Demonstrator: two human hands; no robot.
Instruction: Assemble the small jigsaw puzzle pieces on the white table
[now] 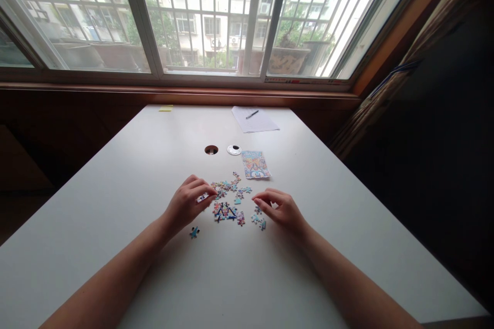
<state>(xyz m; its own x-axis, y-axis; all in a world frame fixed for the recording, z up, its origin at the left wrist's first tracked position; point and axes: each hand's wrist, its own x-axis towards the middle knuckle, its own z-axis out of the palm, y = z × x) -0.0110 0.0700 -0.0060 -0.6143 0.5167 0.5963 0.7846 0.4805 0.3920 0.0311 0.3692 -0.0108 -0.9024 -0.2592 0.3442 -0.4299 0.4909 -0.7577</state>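
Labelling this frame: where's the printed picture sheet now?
In the head view, the printed picture sheet lies just right of centre, beyond the right hand and beside the round cover.

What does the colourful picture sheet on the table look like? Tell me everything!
The picture sheet looks like thin, shiny paper or plastic, roughly rectangular. Its print is mostly blue, orange and white, with what may be lettering along the blue top, too small to read. It lies face up, nearly flat, on the white table, beyond the right hand and to the right of the puzzle pieces. Neither hand touches it.
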